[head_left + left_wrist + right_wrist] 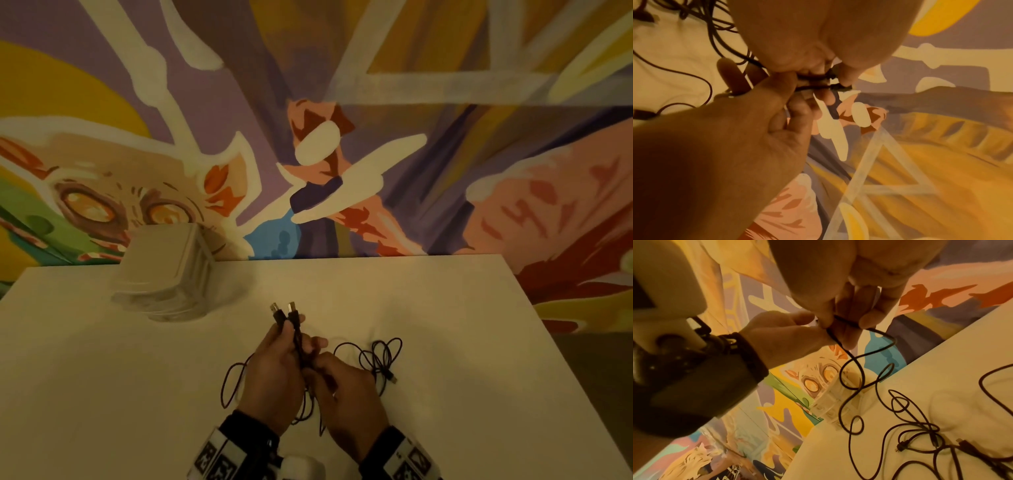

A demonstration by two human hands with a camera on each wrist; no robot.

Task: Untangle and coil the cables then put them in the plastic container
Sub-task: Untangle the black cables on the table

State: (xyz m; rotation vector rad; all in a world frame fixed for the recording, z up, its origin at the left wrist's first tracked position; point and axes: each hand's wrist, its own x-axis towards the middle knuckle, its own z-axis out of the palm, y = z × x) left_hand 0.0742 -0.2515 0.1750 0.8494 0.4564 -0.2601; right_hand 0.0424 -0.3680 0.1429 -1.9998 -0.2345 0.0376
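Two dark cables [297, 329] held side by side above the middle of the white table [445, 308], USB plugs [282, 310] sticking up past the fingers. Left hand [274, 373] curled round both just under the plugs, thumb clamping them. Right hand [346, 394] right below, touching the left, pinching the same strands between thumb and fingertips [825, 319]. Rest of the cable trailing down in loose tangled loops [380, 356] on the table, mostly toward the right edge, one loop out left. Clear plastic container [164, 274] over by the back-left corner, well apart from the hands, looks lidded but kinda blurry. Painted mural wall [342, 120] behind.
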